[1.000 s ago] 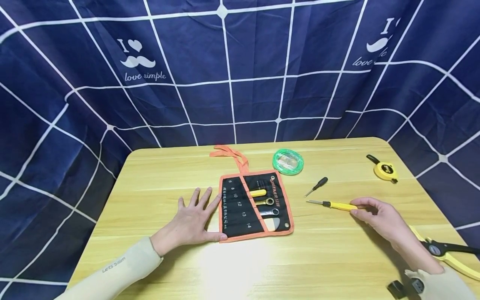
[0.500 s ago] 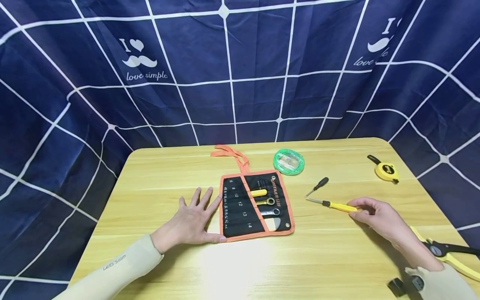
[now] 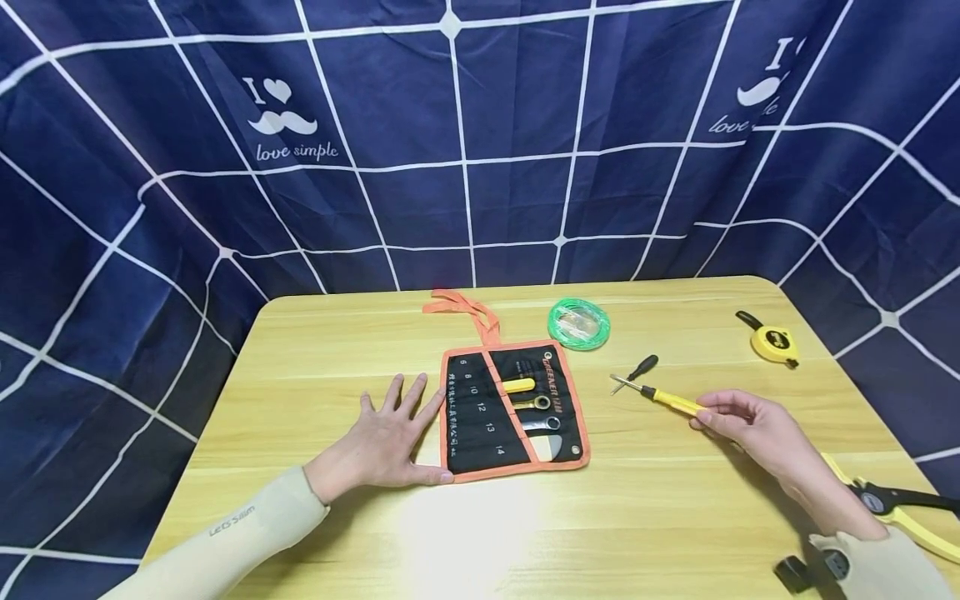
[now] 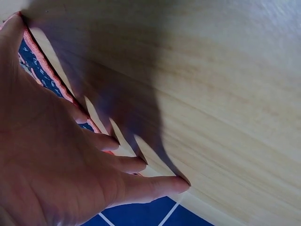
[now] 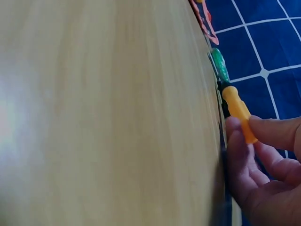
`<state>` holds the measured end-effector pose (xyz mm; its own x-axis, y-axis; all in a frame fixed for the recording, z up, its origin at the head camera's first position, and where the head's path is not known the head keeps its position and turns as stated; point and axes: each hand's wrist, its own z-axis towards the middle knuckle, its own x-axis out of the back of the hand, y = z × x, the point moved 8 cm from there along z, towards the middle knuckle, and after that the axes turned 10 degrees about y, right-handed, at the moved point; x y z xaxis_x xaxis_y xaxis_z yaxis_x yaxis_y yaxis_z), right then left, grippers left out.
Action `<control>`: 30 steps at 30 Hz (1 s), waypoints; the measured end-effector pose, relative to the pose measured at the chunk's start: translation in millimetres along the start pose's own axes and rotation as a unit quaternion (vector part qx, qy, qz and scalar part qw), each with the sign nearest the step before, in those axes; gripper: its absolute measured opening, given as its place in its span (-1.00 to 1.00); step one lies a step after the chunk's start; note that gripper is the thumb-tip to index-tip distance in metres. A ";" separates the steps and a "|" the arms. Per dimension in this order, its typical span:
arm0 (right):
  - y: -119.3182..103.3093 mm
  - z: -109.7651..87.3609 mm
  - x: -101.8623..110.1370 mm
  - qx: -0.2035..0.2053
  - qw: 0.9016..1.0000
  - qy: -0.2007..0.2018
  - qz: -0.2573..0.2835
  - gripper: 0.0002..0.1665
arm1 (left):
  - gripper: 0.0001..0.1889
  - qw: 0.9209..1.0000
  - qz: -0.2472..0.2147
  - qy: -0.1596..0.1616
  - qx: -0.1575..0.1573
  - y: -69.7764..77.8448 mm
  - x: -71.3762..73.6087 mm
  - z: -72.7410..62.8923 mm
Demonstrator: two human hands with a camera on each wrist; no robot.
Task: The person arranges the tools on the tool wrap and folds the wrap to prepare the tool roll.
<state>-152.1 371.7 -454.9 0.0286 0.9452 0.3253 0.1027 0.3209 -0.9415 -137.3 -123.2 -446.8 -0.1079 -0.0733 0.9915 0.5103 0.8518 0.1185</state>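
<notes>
My right hand (image 3: pixel 750 421) pinches the butt end of a yellow-handled screwdriver (image 3: pixel 671 400) between thumb and fingers. Its metal shaft points left, and the tip overlaps the shaft of a small black screwdriver (image 3: pixel 645 366) lying on the table. The right wrist view shows the yellow handle (image 5: pixel 239 113) between thumb and fingertips. Fingers spread, my left hand (image 3: pixel 382 442) rests at the left edge of a black tool pouch (image 3: pixel 480 417) with orange trim, the thumb at its lower left corner. A yellow piece and wrench ends (image 3: pixel 540 424) stick out of its pockets.
A coil of green wire (image 3: pixel 555 325) lies behind the pouch. At the far right is a yellow tape measure (image 3: pixel 772 342). Yellow and black cutters (image 3: pixel 873 498) lie beside the right forearm. Orange ties (image 3: pixel 480 317) trail from the pouch toward the back edge.
The yellow screwdriver's tip has lifted and tilted away from me, now overlapping the black screwdriver's shaft. My right hand has shifted slightly left. The left hand stays in place by the pouch.
</notes>
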 end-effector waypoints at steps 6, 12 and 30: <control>-3.3 4.1 -1.4 -0.030 0.986 -0.001 0.166 -0.70 | 0.32 1.000 0.001 -0.002 0.003 -0.9 0.1 -0.1; -10.9 4.4 -6.9 -0.022 0.969 -0.002 0.244 -0.64 | 0.32 1.000 0.002 -0.007 0.003 0.1 -0.9 -0.8; -38.3 13.6 -36.6 0.003 0.973 -0.010 0.231 -0.70 | 0.32 1.000 0.002 -0.006 0.005 -0.7 -1.6 -0.2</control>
<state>-170.6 325.7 -431.9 0.0511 0.9896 -0.1341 0.0784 -0.1379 -0.9873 -137.3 -123.8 -448.5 -0.1159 -0.0646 0.9912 0.5024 0.8570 0.1146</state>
